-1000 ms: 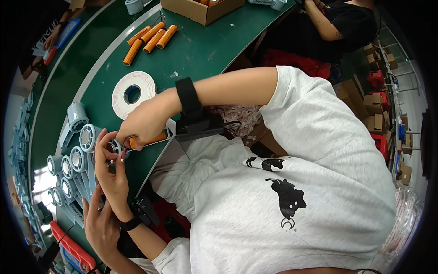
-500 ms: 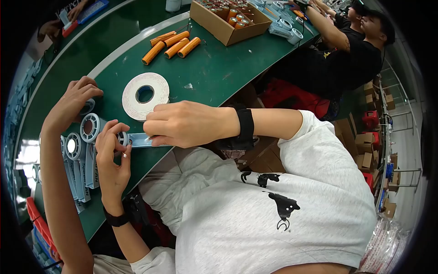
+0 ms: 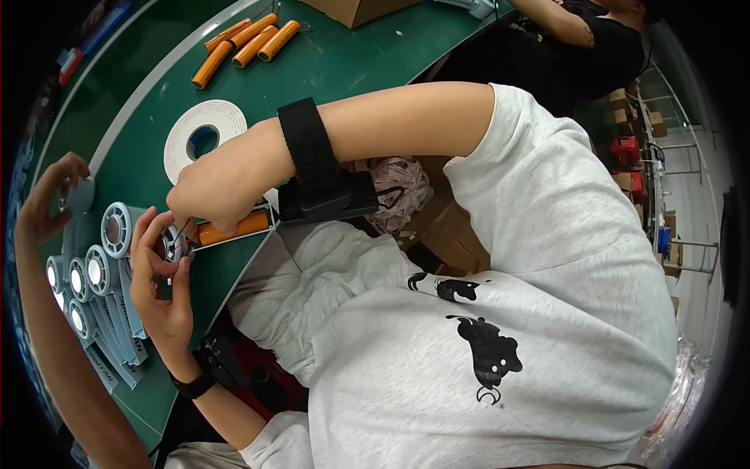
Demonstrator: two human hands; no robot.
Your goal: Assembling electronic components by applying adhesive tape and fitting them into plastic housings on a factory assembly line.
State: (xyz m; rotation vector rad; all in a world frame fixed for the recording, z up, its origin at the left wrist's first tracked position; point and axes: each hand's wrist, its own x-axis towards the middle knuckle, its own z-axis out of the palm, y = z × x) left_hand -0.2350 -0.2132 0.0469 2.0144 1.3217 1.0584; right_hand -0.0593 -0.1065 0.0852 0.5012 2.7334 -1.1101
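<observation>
My left hand point(image 3: 160, 266) grips a grey flashlight head point(image 3: 173, 244); my right hand point(image 3: 211, 191) pinches its wires. Finished grey flashlights point(image 3: 98, 301) lie left of it, so I judge several done, this one unfinished.

- Right hand point(image 3: 215, 191) now sits closer over the small round part point(image 3: 173, 244); half a second ago it lay flatter, covering the grey handle.
- Orange cylinder point(image 3: 232, 227) shows again under the right hand, hidden a moment ago.
- Left hand point(image 3: 156, 273) fingers curl tighter round the part.
- Another person's hand point(image 3: 48, 195) now lifts a grey piece point(image 3: 78, 195), off the row of grey lamp bodies point(image 3: 98, 270).
- View shifts nearer; tape roll point(image 3: 205, 139) looms larger.
</observation>
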